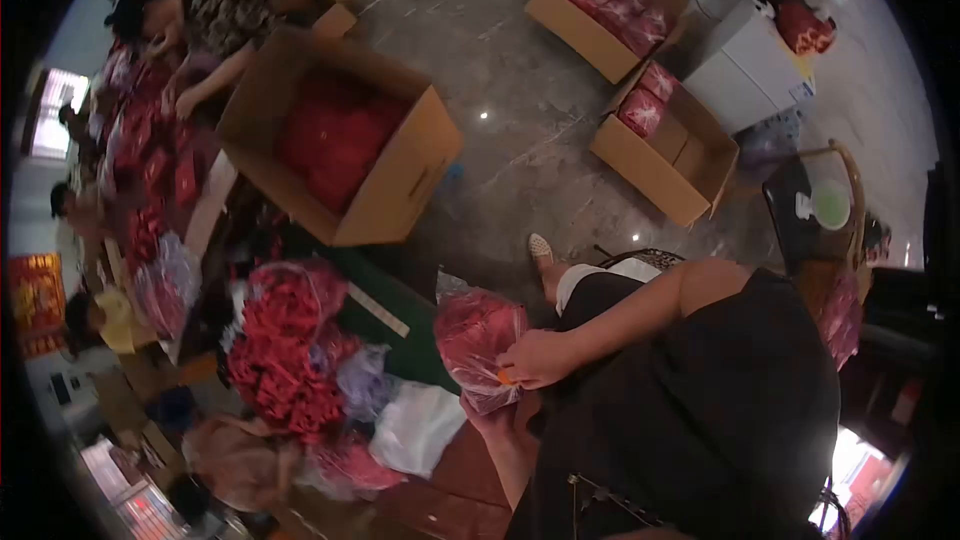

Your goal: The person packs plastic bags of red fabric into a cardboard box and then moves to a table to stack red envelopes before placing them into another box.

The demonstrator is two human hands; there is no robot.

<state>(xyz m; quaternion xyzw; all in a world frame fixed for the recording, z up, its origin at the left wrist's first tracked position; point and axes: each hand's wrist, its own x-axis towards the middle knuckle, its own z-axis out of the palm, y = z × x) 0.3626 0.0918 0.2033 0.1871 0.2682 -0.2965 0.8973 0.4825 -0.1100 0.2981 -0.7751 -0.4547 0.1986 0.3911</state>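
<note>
A clear plastic bag packed with folded red cloth [480,330] is held in front of my black-clothed torso. My left hand [488,414] grips it from below at its near lower end, the fingers partly hidden behind the plastic. My right hand [537,358] is closed at the bag's side, with a small orange piece [505,377] showing at the fingertips. Beyond the bag, a white plastic sheet or bag [418,427] lies beside a large heap of red cloth items [285,340] on the work surface.
A tall carton [410,175] with red contents stands ahead. Two open cartons [580,25] [655,165] with red packs sit on the floor near a white cabinet [745,70]. A chair [855,200] is at right. Other people, one in yellow [115,320], sit around the red-covered table [150,155].
</note>
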